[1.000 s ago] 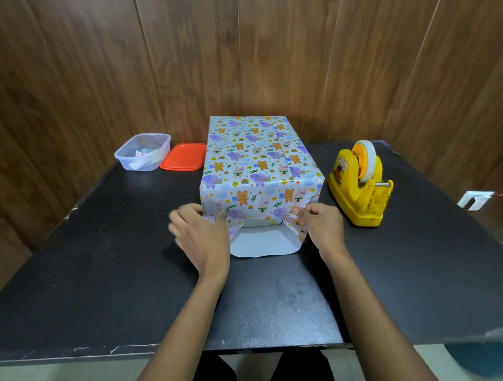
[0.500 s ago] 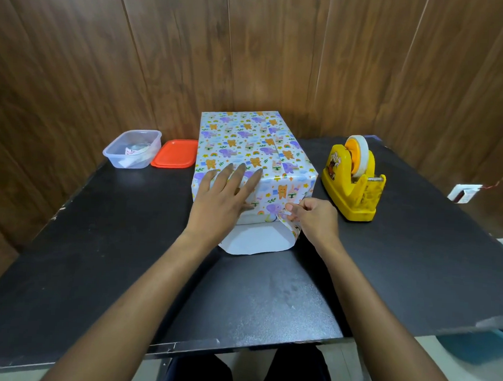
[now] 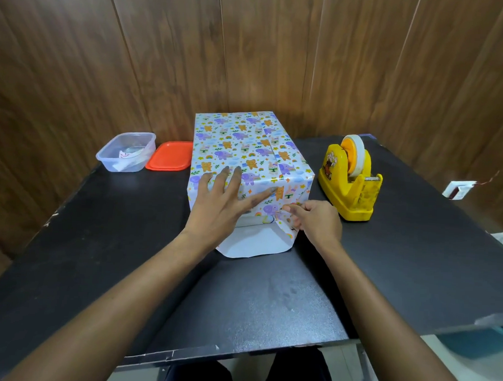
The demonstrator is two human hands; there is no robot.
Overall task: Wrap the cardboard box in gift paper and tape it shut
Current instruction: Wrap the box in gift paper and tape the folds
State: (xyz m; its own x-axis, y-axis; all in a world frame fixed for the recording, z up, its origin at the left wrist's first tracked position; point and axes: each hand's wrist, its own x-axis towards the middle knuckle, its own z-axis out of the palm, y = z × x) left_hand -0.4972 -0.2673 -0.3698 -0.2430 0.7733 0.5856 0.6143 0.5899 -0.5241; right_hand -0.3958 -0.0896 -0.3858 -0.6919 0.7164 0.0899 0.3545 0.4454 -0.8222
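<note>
Where the black tabletop [image 3: 239,299] ended nearest the person, two bare forearms reached forward over it. Beyond them a white-backed flap of the gift paper [image 3: 253,245] lay flat on the tabletop, jutting out from the foot of the cardboard box [image 3: 246,144]. The left grip [image 3: 220,206] was released, its fingers straight and spread, pressing on the paper where the box's top met its near end. The right grip [image 3: 315,222] was grasping the gift paper, thumb and fingertips pinching a folded side flap at the near right corner. The box stood mid-tabletop, its top and sides covered in animal-print paper, with a seam along the top. To its right, apart from it, sat a yellow tape dispenser [image 3: 349,189] with a roll loaded. Far back on the left, an orange lid [image 3: 169,155] lay just beside a clear plastic container [image 3: 126,153]. A wood-panelled wall [image 3: 164,57] rose behind.
</note>
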